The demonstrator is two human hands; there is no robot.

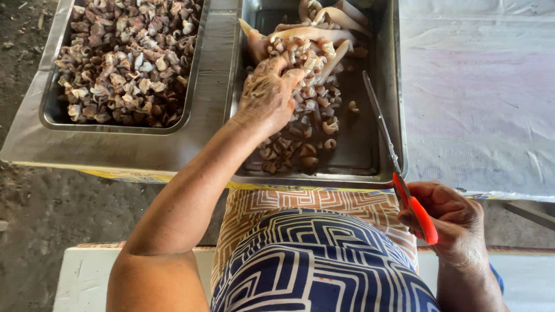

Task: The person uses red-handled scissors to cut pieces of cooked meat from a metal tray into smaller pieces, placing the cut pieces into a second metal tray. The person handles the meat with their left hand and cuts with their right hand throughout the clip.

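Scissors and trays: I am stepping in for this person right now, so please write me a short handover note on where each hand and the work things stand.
Left hand: palm down on the pile of cut pieces in the right tray, fingers curled into it.
Right hand: holds the orange-handled scissors by the handles, blades shut, tips pointing over the right tray.
Done: the left tray is heaped with small cut pieces; the right tray has a smaller pile.
Left: several long uncut strips lie at the far end of the right tray.
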